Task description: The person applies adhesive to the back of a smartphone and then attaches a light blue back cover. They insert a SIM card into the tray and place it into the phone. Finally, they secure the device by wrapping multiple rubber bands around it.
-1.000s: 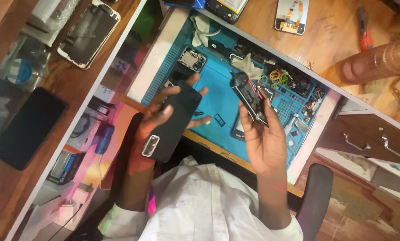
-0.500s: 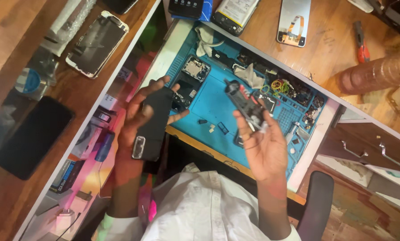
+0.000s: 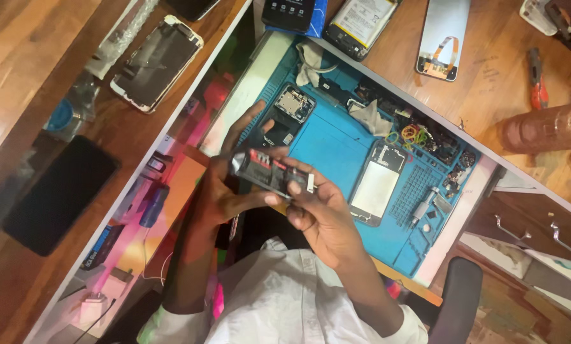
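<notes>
Both my hands hold one opened dark phone body [image 3: 269, 172] above the near edge of a blue repair mat [image 3: 327, 143]. My left hand [image 3: 225, 188] grips its left end from below, fingers spread upward. My right hand [image 3: 314, 210] pinches its right end with thumb on top. The phone shows red and black inner parts. On the mat lie another opened phone with a pale inside [image 3: 376, 183], a small circuit board [image 3: 292, 104] and a grey cloth [image 3: 368, 118].
A cracked white-rimmed phone [image 3: 157, 62] and a black phone [image 3: 59, 194] lie on the wooden shelf at left. A phone battery [image 3: 360, 22], a white back cover [image 3: 443, 39] and red pliers [image 3: 537, 79] lie on the desk. Drawer handles [image 3: 540, 232] at right.
My hands have come together: the left hand brought the dark phone toward the middle, and the right hand left the other phone on the mat and took hold of the dark one's end.
</notes>
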